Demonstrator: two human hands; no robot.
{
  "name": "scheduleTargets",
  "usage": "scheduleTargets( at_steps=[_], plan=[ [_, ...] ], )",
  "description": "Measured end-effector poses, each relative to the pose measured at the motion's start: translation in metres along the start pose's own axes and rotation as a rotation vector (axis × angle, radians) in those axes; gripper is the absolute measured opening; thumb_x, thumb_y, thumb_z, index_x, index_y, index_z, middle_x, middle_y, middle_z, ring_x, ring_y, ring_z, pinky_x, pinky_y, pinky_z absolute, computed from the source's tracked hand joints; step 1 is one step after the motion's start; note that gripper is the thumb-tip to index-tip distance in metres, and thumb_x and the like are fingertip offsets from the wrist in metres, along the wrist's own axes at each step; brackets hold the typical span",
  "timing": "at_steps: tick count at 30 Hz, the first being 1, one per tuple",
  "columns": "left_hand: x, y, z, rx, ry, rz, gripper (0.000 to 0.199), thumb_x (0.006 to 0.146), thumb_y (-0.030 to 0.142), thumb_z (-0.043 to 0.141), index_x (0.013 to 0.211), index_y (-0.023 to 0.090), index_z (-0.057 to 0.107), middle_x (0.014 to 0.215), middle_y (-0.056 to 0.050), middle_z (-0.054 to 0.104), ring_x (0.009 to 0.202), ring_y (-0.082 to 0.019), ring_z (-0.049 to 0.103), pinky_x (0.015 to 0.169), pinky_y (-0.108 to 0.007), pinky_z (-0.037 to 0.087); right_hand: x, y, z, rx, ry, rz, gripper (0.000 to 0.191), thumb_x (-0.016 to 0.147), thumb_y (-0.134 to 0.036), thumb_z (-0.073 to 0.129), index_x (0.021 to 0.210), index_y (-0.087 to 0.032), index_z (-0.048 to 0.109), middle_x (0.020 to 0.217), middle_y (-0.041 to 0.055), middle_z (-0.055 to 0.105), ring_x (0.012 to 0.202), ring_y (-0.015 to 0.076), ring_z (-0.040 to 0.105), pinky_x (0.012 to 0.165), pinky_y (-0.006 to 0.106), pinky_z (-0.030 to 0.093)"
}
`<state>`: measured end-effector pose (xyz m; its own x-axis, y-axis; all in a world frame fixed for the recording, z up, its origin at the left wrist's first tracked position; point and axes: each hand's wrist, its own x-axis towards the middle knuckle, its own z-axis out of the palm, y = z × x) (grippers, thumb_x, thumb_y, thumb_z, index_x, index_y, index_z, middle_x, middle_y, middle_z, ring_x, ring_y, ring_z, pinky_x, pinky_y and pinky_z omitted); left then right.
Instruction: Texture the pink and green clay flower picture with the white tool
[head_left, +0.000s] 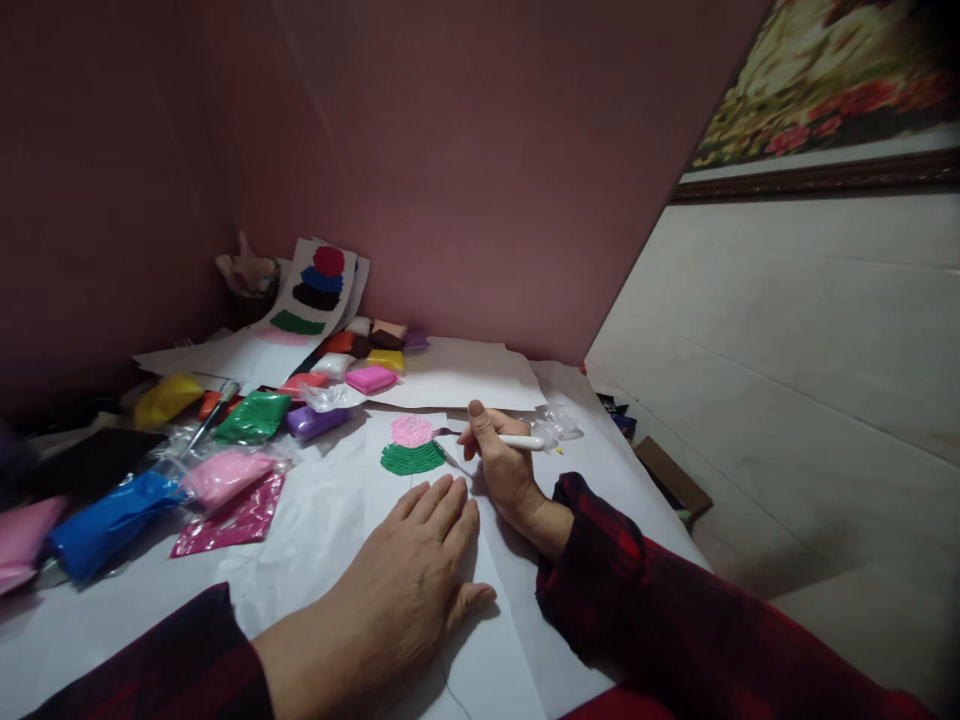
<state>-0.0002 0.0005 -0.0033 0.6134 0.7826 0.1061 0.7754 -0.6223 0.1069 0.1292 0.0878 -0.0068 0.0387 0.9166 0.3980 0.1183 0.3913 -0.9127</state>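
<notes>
My right hand (506,465) grips a small fork (520,441) by its white handle. The metal tines point left and reach the edge of a pink textured clay patch (411,431). Just below the pink lies a green ridged clay patch (412,458), both on a white paper strip (487,640). My left hand (424,555) lies flat on that strip below the green patch, its fingers together and its thumb out to the right. It holds nothing.
Soft clay packets in several colours, such as a green packet (253,416) and a blue packet (116,520), cover the left side. A sheet with coloured clay shapes (289,320) leans at the back left. Blank paper (465,372) lies behind the work. Clear plastic wrap (562,422) sits right.
</notes>
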Motion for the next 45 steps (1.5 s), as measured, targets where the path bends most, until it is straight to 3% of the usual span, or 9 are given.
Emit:
scheduleTargets(
  at_steps=[17, 27, 32, 39, 45],
  plan=[
    [0.001, 0.001, -0.001, 0.013, -0.021, 0.003, 0.064, 0.091, 0.050, 0.052, 0.139, 0.007, 0.048, 0.148, -0.021, 0.044, 0.139, -0.037, 0.038, 0.112, -0.052, 0.033, 0.000, 0.004, 0.001, -0.053, -0.031, -0.015, 0.057, 0.087, -0.065, 0.049, 0.056, -0.018, 0.057, 0.049, -0.0024, 0.050, 0.048, 0.0113, 0.044, 0.054, 0.027, 0.035],
    [0.000, -0.001, 0.000, -0.004, -0.001, 0.005, 0.063, 0.092, 0.052, 0.050, 0.138, 0.009, 0.049, 0.149, -0.020, 0.043, 0.139, -0.036, 0.038, 0.112, -0.052, 0.033, -0.001, 0.003, -0.001, -0.014, 0.036, -0.033, 0.057, 0.085, -0.065, 0.052, 0.054, -0.018, 0.058, 0.048, -0.0017, 0.051, 0.048, 0.0115, 0.044, 0.055, 0.027, 0.035],
    [-0.001, -0.002, 0.007, -0.035, 0.059, -0.001, 0.062, 0.092, 0.054, 0.048, 0.138, 0.012, 0.049, 0.148, -0.018, 0.045, 0.139, -0.035, 0.039, 0.113, -0.052, 0.031, -0.003, 0.003, -0.001, 0.007, -0.032, -0.067, 0.055, 0.088, -0.063, 0.051, 0.057, -0.018, 0.059, 0.052, -0.0015, 0.052, 0.051, 0.0116, 0.046, 0.056, 0.027, 0.038],
    [-0.001, -0.001, 0.005, -0.014, 0.080, 0.023, 0.057, 0.091, 0.051, 0.054, 0.132, 0.012, 0.056, 0.139, -0.017, 0.056, 0.133, -0.035, 0.046, 0.111, -0.052, 0.035, -0.006, -0.004, -0.004, 0.095, -0.293, -0.065, 0.048, 0.081, -0.064, 0.061, 0.073, -0.017, 0.070, 0.066, 0.0032, 0.065, 0.063, 0.0151, 0.057, 0.060, 0.027, 0.045],
    [0.000, -0.002, 0.004, -0.044, 0.104, 0.034, 0.053, 0.089, 0.051, 0.056, 0.125, 0.012, 0.060, 0.135, -0.015, 0.059, 0.130, -0.035, 0.048, 0.111, -0.052, 0.035, -0.005, 0.000, -0.001, 0.106, -0.357, -0.005, 0.048, 0.083, -0.062, 0.060, 0.075, -0.017, 0.073, 0.077, 0.0064, 0.071, 0.067, 0.0171, 0.062, 0.063, 0.029, 0.050]
  ],
)
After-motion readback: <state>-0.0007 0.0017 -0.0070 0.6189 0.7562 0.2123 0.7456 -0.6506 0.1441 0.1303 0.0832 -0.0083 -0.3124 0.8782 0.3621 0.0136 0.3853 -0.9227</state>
